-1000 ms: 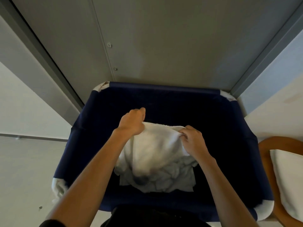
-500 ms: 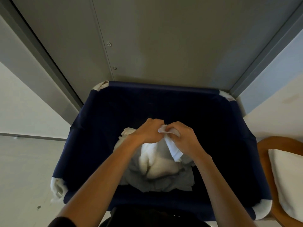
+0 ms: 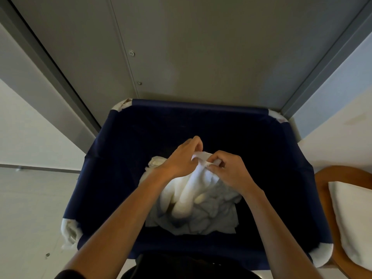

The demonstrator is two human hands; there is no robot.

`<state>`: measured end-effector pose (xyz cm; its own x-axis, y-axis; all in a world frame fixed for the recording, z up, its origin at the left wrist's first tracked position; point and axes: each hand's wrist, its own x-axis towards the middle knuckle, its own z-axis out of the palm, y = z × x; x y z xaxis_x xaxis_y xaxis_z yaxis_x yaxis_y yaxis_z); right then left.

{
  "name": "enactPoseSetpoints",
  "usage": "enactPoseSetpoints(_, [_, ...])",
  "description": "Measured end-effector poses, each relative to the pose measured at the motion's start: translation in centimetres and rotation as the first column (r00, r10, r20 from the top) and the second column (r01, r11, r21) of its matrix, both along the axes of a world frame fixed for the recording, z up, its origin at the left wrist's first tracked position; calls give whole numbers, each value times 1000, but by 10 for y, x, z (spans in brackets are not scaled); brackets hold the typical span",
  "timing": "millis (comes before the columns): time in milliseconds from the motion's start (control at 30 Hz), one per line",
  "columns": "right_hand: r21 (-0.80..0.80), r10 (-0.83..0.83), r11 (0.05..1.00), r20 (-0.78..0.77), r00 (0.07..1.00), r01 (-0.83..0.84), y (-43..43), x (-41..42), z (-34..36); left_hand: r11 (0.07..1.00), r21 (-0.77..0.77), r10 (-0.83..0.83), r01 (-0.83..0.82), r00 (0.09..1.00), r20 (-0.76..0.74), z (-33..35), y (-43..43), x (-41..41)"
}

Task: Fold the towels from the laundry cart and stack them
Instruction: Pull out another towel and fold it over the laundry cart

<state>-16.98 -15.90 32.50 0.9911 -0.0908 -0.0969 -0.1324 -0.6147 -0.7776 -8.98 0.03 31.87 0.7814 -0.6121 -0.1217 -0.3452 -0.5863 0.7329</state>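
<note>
One towel (image 3: 191,190), unfolded, hanging inside cart (image 3: 201,106), top edge pinched by left grip (image 3: 181,160) and right grip (image 3: 229,172); linen (image 3: 211,220) beneath; folding apparently unstarted, stacking pending.

a laundry workspace: navy fabric cart (image 3: 199,105) before grey metal doors (image 3: 201,47).

towel (image 3: 193,186): white terry cloth, fuzzy nap, matt. Beneath, thinner grey-white cloth (image 3: 211,216), crumpled (weave too fine to make out). laundry cart (image 3: 201,106): navy woven fabric, matt, taut along rim; corner pads (image 3: 69,232) white, soft-looking. wall panel (image 3: 201,47): smooth grey, faint sheen, looks like painted metal; shiny screw heads (image 3: 131,53). chair frame (image 3: 322,194): smooth wood, slight gloss. cushion (image 3: 354,218): white matt cloth.
</note>
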Motion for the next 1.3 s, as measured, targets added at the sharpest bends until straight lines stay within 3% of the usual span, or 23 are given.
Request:
enactPoseSetpoints(67, [6, 1, 1000, 19, 1000, -2, 3, 2, 2, 999, 5, -42, 41, 996, 78, -2, -3, -2])
enactPoseSetpoints(233, [15, -29, 999, 24, 999, 29, 3, 2, 3, 992, -19, -125, 126, 992, 22, -1, -5, -2])
enactPoseSetpoints(533, [-137, 27, 990, -11, 1000, -28, -9, -2, 5, 994, -108, 9, -11, 1000, -23, 8, -2, 4])
enactPoseSetpoints(800, [-152, 145, 980, 122, 982, -126, -8, 2, 2, 997, -5, -72, 72, 995, -68, -5, -1, -8])
enactPoseSetpoints(1033, [-157, 184, 976, 216, 959, -152, -14, 1, 4, 997, -27, -74, 72, 991, -113, -17, 1, -8])
enactPoseSetpoints(1200, [-143, 181, 978, 203, 962, -153, -15, -3, 6, 983, 118, -126, 140, 985, -119, -28, -2, -9])
enactPoseSetpoints(1300, [-150, 128, 983, 121, 984, -110, -16, -4, 9, 986, 119, -103, 117, 988, -112, -34, -4, -10])
